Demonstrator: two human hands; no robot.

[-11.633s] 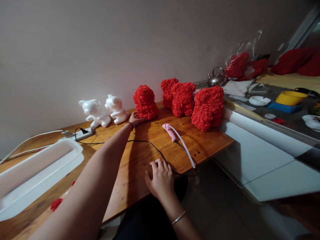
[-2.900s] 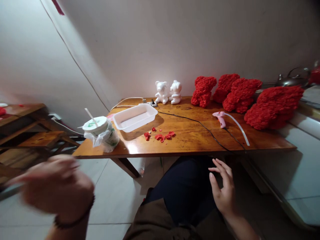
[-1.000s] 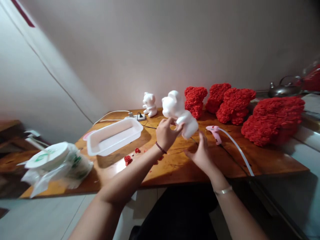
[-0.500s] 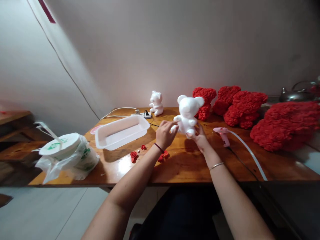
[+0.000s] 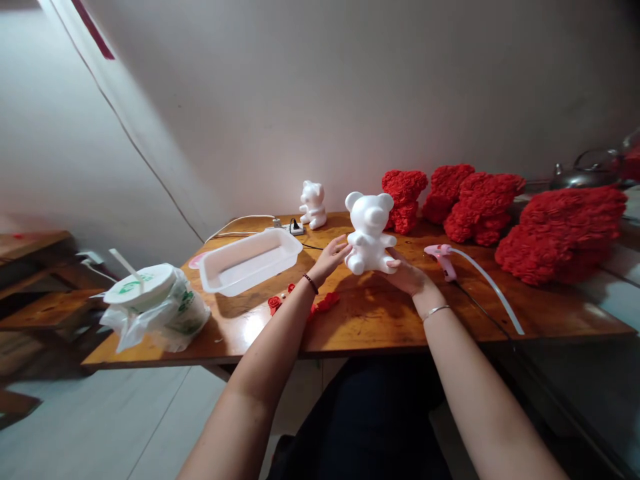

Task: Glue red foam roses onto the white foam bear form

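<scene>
A white foam bear [image 5: 369, 233] is held upright, facing me, above the wooden table. My right hand [image 5: 406, 272] grips it low down, with the thumb on its foot and the other fingers partly hidden behind. Against the bear's other side rest the fingers of my left hand [image 5: 330, 260], steadying it; where their tips end is hard to see. Red foam roses [image 5: 325, 303] lie beneath my left forearm, and another red rose [image 5: 274, 305] is just left of it. A pink glue gun [image 5: 444, 260] with a long glue stick [image 5: 493, 287] lies right of my right hand.
Several red rose-covered bears [image 5: 487, 207] stand along the back right. A second white bear [image 5: 313, 205] sits beside a power strip [image 5: 295, 229]. The translucent tray [image 5: 250, 263] and a bagged tub with a straw [image 5: 155, 303] occupy the left. Behind rises a wall [image 5: 320, 100].
The bear has turned more squarely toward me and shifted slightly left. My left hand has gone from its paw to its side, fingers straighter. The camera view has shifted a little.
</scene>
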